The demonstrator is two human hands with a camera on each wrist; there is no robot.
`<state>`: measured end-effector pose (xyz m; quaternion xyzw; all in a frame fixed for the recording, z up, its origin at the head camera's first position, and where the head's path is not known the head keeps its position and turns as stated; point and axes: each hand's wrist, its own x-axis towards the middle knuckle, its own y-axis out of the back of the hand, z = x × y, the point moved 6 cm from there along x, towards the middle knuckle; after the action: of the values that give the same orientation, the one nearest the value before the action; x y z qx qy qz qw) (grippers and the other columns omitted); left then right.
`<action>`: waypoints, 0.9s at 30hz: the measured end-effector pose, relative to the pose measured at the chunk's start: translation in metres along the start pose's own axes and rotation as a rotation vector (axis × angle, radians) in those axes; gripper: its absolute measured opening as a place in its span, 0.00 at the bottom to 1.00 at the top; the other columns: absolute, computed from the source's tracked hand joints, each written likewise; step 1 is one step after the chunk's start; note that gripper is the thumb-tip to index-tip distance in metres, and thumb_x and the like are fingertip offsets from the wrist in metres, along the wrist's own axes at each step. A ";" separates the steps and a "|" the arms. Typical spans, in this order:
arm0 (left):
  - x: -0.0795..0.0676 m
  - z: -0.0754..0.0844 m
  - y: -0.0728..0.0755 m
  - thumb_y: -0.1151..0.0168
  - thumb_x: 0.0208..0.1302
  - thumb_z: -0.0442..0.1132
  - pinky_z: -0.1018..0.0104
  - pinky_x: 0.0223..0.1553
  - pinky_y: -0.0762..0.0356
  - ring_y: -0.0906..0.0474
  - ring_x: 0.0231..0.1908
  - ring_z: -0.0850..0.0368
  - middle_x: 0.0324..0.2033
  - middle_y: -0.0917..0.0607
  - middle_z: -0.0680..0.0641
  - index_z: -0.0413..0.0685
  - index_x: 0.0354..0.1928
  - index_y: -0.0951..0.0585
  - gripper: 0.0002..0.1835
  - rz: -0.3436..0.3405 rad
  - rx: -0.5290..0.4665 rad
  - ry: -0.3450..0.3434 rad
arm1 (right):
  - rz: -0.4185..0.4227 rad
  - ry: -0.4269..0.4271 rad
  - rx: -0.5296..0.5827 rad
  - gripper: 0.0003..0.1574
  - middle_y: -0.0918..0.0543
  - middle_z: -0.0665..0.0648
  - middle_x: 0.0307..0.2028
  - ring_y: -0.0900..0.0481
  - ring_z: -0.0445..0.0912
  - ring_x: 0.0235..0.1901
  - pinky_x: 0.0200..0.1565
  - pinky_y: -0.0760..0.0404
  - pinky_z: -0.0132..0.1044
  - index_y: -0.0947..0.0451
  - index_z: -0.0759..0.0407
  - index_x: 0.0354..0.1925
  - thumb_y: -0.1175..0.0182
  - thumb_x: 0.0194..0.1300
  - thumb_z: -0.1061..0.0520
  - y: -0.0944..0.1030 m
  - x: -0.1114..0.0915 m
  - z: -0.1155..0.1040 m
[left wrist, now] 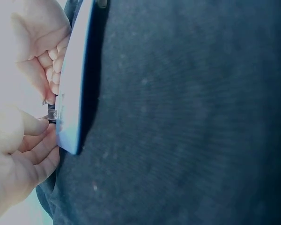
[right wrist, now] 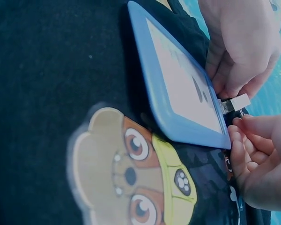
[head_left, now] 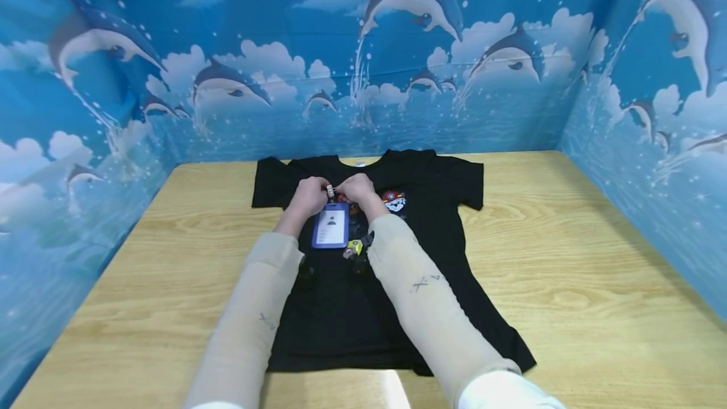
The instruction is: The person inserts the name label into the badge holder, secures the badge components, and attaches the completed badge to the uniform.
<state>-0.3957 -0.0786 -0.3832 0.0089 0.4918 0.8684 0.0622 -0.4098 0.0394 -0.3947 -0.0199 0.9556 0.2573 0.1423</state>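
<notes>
A blue-framed ID badge holder [head_left: 330, 226] with a white card lies on a black T-shirt [head_left: 335, 308]. At its top edge is a small badge clip [right wrist: 234, 104] with a pale strap and metal parts. My left hand [head_left: 309, 197] pinches the clip from the left, with thumb and fingers meeting at its metal part in the left wrist view. From the other side my right hand [head_left: 358, 188] pinches a thin metal bit of the clip between thumb and finger. The fingers partly hide where the clip meets the shirt.
Cartoon dogs are printed on the shirt front, among them a yellow-capped dog [right wrist: 131, 173] beside the badge. The shirt lies spread on a light wooden table [head_left: 568, 257]. A blue dolphin-patterned curtain [head_left: 318, 36] stands behind and at both sides.
</notes>
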 end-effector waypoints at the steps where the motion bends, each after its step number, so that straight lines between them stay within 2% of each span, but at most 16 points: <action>1: 0.000 0.000 0.000 0.52 0.66 0.31 0.57 0.41 0.27 0.26 0.41 0.49 0.47 0.21 0.39 0.37 0.51 0.22 0.15 -0.001 0.002 -0.002 | -0.003 -0.003 -0.001 0.10 0.24 0.52 0.16 0.28 0.40 0.16 0.23 0.30 0.30 0.17 0.63 0.30 0.39 0.61 0.57 0.000 0.000 0.000; 11: -0.004 0.003 0.005 0.52 0.65 0.32 0.54 0.47 0.28 0.26 0.47 0.46 0.50 0.23 0.37 0.36 0.54 0.26 0.17 0.033 0.023 -0.009 | -0.030 -0.005 0.052 0.14 0.23 0.52 0.18 0.29 0.39 0.15 0.20 0.29 0.29 0.19 0.62 0.30 0.44 0.65 0.54 0.002 0.001 0.001; 17: -0.009 0.000 0.016 0.53 0.64 0.31 0.52 0.52 0.31 0.27 0.52 0.44 0.53 0.24 0.36 0.35 0.56 0.27 0.19 0.095 0.051 -0.016 | -0.028 0.080 0.046 0.17 0.22 0.53 0.24 0.26 0.41 0.21 0.22 0.27 0.29 0.18 0.63 0.37 0.46 0.67 0.51 0.019 0.002 -0.001; 20: -0.012 -0.003 0.022 0.52 0.64 0.31 0.51 0.52 0.31 0.27 0.52 0.43 0.52 0.23 0.36 0.35 0.55 0.26 0.18 0.115 0.085 -0.008 | -0.009 0.115 -0.006 0.19 0.20 0.54 0.28 0.23 0.44 0.28 0.29 0.25 0.33 0.18 0.63 0.40 0.46 0.67 0.49 0.034 0.001 -0.005; 22: -0.014 -0.006 0.026 0.52 0.63 0.32 0.51 0.51 0.31 0.27 0.52 0.43 0.51 0.23 0.37 0.35 0.54 0.25 0.18 0.125 0.114 -0.006 | -0.001 0.152 -0.060 0.20 0.19 0.56 0.32 0.23 0.46 0.31 0.31 0.27 0.35 0.18 0.63 0.38 0.47 0.68 0.49 0.045 0.001 -0.007; 24: -0.016 -0.009 0.029 0.51 0.63 0.32 0.50 0.50 0.31 0.27 0.51 0.42 0.50 0.22 0.36 0.35 0.53 0.24 0.18 0.127 0.147 -0.012 | 0.010 0.203 -0.144 0.20 0.20 0.57 0.30 0.25 0.48 0.29 0.32 0.29 0.37 0.19 0.64 0.36 0.48 0.68 0.49 0.057 0.001 -0.009; 27: -0.019 -0.015 0.034 0.50 0.63 0.34 0.49 0.51 0.32 0.28 0.51 0.40 0.50 0.23 0.35 0.34 0.53 0.25 0.18 0.126 0.193 -0.020 | 0.027 0.311 -0.286 0.20 0.20 0.58 0.38 0.25 0.49 0.34 0.36 0.29 0.39 0.19 0.62 0.40 0.51 0.70 0.49 0.075 -0.002 -0.012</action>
<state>-0.3812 -0.1106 -0.3609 0.0541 0.5710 0.8191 0.0114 -0.4196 0.0980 -0.3476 -0.0664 0.9199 0.3863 -0.0148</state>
